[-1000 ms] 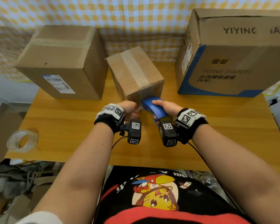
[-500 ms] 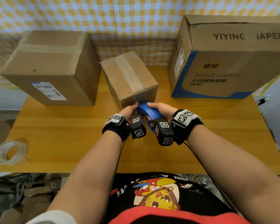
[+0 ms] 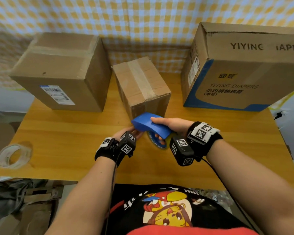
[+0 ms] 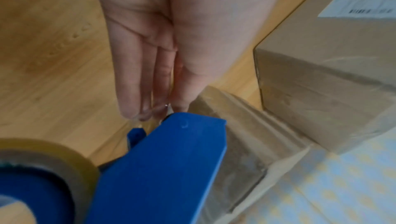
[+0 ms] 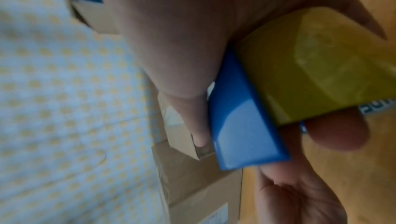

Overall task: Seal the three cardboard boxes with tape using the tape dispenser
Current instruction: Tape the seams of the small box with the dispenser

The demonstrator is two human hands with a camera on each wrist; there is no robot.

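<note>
Three cardboard boxes stand along the back of the wooden table: a plain left box (image 3: 58, 73), a small middle box (image 3: 143, 85) with a tape strip running over its top and down its front, and a large printed right box (image 3: 244, 73). My right hand (image 3: 161, 128) grips the blue tape dispenser (image 3: 149, 124) just in front of the middle box, clear of it. Its yellowish tape roll (image 5: 321, 58) sits under my palm. My left hand (image 4: 163, 107) reaches to the dispenser's nose (image 4: 193, 126), straight fingers and thumb pinching what looks like the clear tape end.
A spare roll of clear tape (image 3: 12, 156) lies at the table's near left corner. Bare tabletop (image 3: 66, 141) stretches between my hands and the boxes. A checked cloth (image 3: 143, 22) hangs behind the boxes. Clutter lies below the table's left edge.
The dispenser has come away from the middle box's front face, toward me and slightly right. My left hand left the box front and now meets the dispenser's nose.
</note>
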